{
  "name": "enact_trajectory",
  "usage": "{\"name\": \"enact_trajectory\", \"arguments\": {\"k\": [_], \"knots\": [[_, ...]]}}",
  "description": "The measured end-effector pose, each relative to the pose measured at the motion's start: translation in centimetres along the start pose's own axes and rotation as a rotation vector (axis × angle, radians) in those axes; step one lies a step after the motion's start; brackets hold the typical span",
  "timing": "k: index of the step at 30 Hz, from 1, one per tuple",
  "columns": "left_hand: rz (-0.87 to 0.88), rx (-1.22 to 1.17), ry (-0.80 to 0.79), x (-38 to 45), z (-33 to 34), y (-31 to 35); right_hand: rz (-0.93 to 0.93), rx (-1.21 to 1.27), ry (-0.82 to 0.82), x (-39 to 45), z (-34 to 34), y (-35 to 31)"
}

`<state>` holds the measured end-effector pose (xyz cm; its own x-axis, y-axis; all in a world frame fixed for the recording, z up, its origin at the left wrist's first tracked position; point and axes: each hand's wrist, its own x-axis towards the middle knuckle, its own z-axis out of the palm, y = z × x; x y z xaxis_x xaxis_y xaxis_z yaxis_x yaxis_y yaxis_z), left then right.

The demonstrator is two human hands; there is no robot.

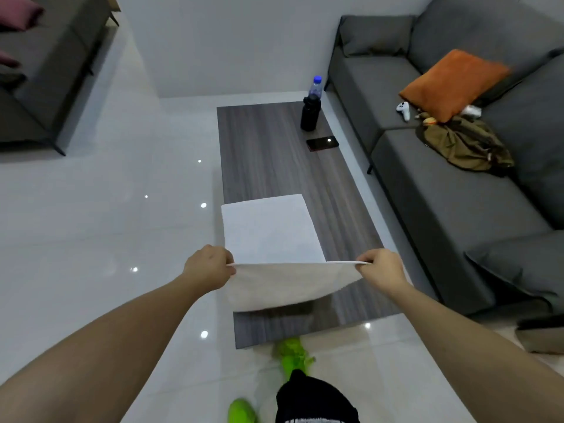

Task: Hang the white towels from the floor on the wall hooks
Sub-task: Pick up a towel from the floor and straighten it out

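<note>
At the bottom centre of the frame, bright green shoes (291, 357) stand on a glossy pale tiled floor (91, 239). Two bare forearms reach up from the lower corners toward the middle. The left hand (209, 267) pinches one top corner of a white towel (287, 285) between curled fingers and thumb; the right hand (381, 270) pinches the opposite corner the same way. The towel hangs stretched between the hands, sagging in a curve over the near end of a dark wood-grain tabletop (274, 154).

Just beyond the hands, a second white towel (268, 228) lies folded flat on the tabletop's near-left part. Farther up the frame, near the tabletop's far right edge, lies a dark phone (322, 143), and past it stands a black bottle (309, 114) with a clear plastic bottle (316, 87), blue-capped, right behind it. Whether either bottle holds liquid cannot be told.

On the right, a grey sofa (442, 193) carries an orange cushion (451, 83), a white controller (403, 109) and an olive-green bag (464, 145). Another grey sofa (45, 56) fills the upper left.
</note>
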<state>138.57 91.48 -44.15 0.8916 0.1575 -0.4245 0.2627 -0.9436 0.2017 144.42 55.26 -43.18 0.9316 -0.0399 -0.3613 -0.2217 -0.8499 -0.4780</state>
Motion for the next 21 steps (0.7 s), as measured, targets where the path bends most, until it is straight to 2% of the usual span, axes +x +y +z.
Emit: {"name": "enact_trajectory", "arguments": {"k": [13,21], "knots": [[-0.303,-0.064,0.017,14.1,1.0,-1.8,-0.048,0.004,-0.149,19.9,5.0,-5.5],[-0.415,-0.118,0.154,25.8,1.5,-4.6,-0.098,-0.041,-0.113,32.9,11.1,-10.1]]}}
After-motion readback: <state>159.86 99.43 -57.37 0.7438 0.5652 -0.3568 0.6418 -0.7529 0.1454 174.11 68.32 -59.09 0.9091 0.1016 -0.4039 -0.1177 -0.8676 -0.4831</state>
